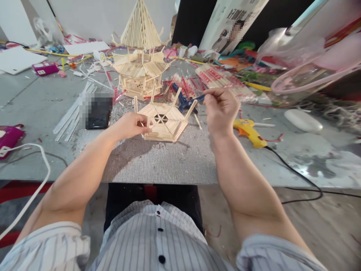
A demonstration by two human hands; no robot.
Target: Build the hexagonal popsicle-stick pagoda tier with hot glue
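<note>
With the left grip (131,125) pinching its left side, the hexagonal stick frame (165,134) sits before the stick pagoda (141,66), apparently being steadied mid-assembly, while the right grip (222,109) is pinched together, contents unclear; the next move likely calls for stillness.

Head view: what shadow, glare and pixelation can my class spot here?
In the head view, a soft shadow falls on the tabletop in front of the hexagonal stick frame; in the same head view, pale sheen surrounds dark blotches at the right, and blocky squares cover parts of the phone and the poster.
</note>
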